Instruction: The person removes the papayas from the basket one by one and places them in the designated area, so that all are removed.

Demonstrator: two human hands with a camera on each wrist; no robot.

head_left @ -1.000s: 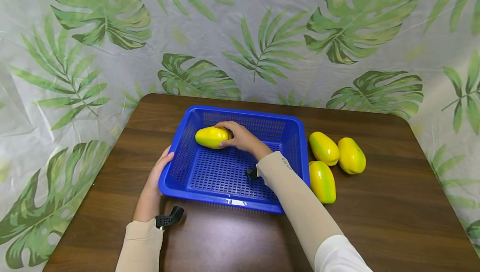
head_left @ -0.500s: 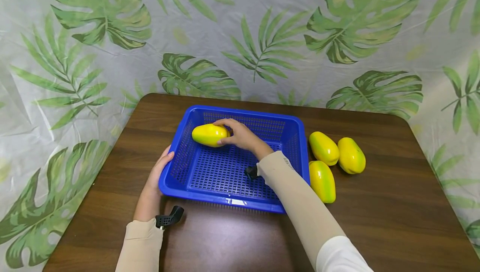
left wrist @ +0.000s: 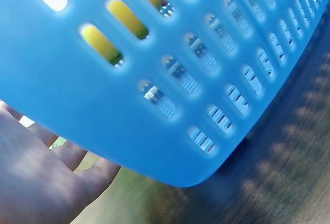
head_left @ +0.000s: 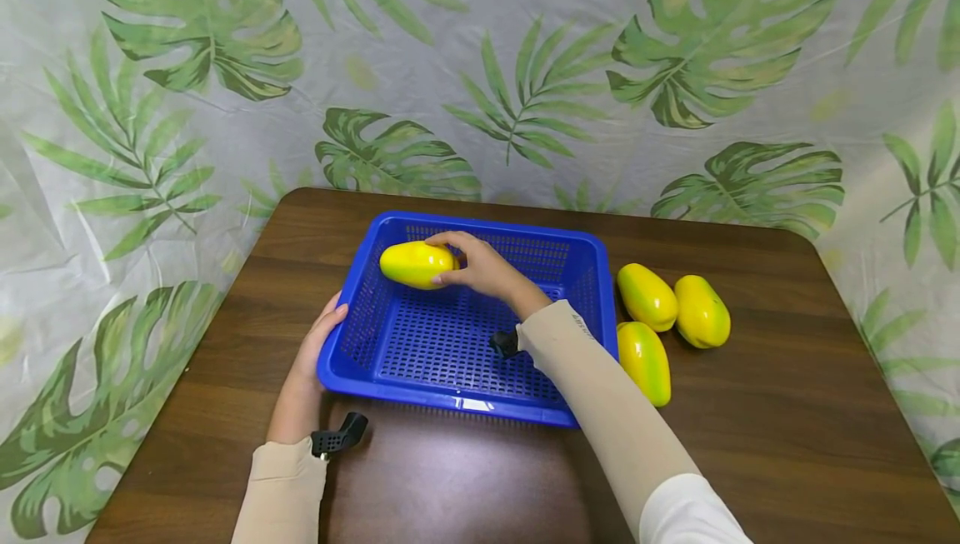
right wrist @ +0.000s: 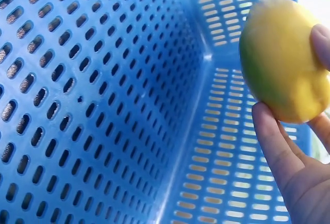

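Observation:
A yellow papaya (head_left: 412,265) with a green streak is inside the blue plastic basket (head_left: 480,412), near its far left corner. My right hand (head_left: 483,269) grips the papaya's right end, thumb on the near side and fingers over the far side. In the right wrist view the papaya (right wrist: 281,59) appears held above the basket's perforated floor. My left hand (head_left: 318,340) holds the basket's left rim. Its fingers pass behind the edge of the blue wall (left wrist: 103,105) in the left wrist view, so their tips are hidden there.
Three more papayas lie on the wooden table (head_left: 787,411) right of the basket: one at the back (head_left: 647,298), one farther right (head_left: 702,311), and one close to the basket wall (head_left: 643,363). A leaf-patterned cloth (head_left: 525,69) hangs behind the table.
My right hand has shifted the papaya slightly left and toward the basket's far side, apparently raising it a little. The left hand and basket have stayed put.

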